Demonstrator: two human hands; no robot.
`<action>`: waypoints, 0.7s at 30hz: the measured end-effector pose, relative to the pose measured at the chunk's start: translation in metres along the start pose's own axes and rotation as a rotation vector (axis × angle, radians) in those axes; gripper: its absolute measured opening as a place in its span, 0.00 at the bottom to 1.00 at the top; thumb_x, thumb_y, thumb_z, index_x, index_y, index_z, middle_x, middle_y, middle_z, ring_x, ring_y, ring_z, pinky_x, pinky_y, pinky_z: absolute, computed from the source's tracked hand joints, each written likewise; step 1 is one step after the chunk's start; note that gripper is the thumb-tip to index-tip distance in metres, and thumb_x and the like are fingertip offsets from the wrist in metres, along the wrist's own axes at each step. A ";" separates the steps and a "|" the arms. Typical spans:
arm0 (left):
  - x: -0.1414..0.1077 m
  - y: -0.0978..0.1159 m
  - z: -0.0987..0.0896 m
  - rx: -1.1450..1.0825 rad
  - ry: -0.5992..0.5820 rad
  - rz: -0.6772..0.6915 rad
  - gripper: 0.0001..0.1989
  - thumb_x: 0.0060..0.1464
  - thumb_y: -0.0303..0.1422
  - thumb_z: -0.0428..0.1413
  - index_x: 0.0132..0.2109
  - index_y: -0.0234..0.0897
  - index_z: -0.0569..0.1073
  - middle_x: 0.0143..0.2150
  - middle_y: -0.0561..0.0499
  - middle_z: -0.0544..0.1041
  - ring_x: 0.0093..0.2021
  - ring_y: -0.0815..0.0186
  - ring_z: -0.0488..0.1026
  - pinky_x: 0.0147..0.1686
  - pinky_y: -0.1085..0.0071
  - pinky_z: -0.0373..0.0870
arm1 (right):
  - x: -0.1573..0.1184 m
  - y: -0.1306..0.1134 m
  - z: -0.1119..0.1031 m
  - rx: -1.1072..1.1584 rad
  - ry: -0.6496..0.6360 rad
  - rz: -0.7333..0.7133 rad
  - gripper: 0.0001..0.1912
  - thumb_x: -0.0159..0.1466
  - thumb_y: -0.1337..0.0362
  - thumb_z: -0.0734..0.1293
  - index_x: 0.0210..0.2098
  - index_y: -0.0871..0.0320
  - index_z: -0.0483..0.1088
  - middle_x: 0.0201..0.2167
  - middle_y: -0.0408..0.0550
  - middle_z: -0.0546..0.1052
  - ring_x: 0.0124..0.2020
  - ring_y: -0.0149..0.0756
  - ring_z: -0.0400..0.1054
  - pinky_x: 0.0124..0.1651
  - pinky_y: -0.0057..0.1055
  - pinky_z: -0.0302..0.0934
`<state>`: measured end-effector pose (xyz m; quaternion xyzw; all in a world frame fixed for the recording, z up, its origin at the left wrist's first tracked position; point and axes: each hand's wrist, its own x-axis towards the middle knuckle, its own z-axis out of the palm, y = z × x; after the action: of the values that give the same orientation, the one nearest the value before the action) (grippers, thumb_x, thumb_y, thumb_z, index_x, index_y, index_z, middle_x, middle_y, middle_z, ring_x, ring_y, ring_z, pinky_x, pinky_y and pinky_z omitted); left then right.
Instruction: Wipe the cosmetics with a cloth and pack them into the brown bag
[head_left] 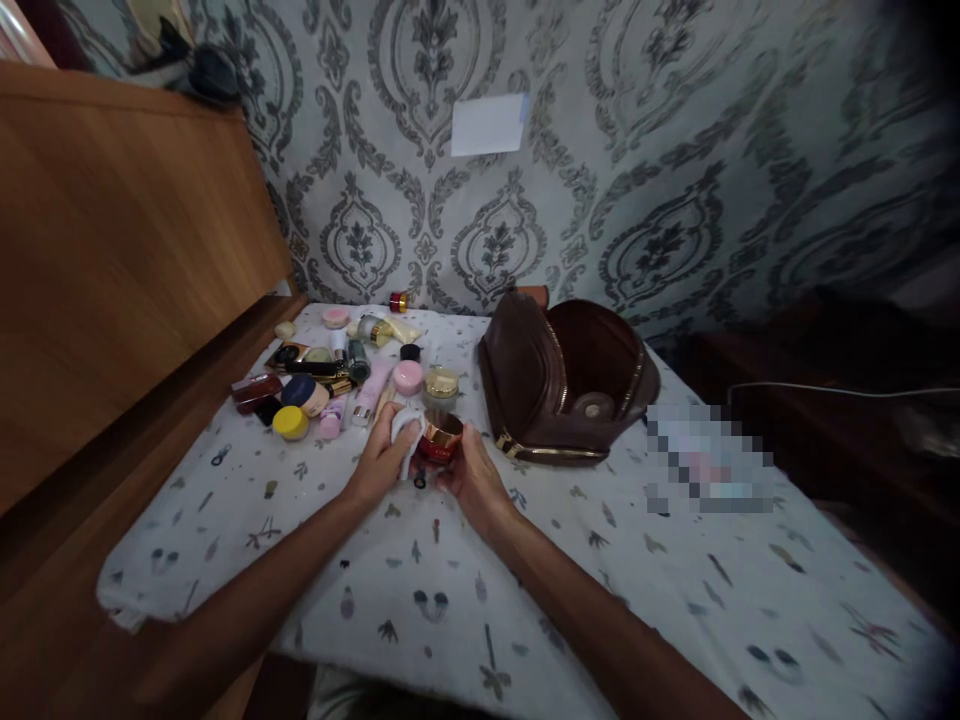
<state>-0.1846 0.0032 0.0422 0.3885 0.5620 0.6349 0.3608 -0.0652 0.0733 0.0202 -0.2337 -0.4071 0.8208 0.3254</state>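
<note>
A red jar with a coppery lid (pixel 441 437) is held between my two hands above the patterned cloth. My left hand (pixel 384 455) is closed on a white cloth (pixel 409 436), which presses against the jar's left side. On the right side, the fingers of my right hand (pixel 480 480) grip the jar. Just behind it stand a jar with a pale gold lid (pixel 442 384) and a pink round container (pixel 408 377). A lilac tube (pixel 373 388) lies to the left of them.
Several cosmetics, including a yellow-lidded jar (pixel 290 422), lie at the left. An open brown bag (pixel 525 380) stands right of my hands. Wooden furniture (pixel 127 250) borders the left, and a patterned wall (pixel 420 200) rises behind.
</note>
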 end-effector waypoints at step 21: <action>0.002 -0.002 0.002 -0.018 0.013 -0.017 0.18 0.55 0.50 0.56 0.39 0.40 0.66 0.27 0.58 0.65 0.21 0.73 0.60 0.18 0.76 0.59 | 0.002 -0.009 -0.003 0.428 -0.036 0.153 0.17 0.51 0.64 0.79 0.39 0.60 0.76 0.33 0.44 0.78 0.25 0.25 0.67 0.19 0.16 0.58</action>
<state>-0.1839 0.0057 0.0406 0.3762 0.5621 0.6392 0.3660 -0.0613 0.0809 0.0255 -0.1749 -0.2105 0.9148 0.2971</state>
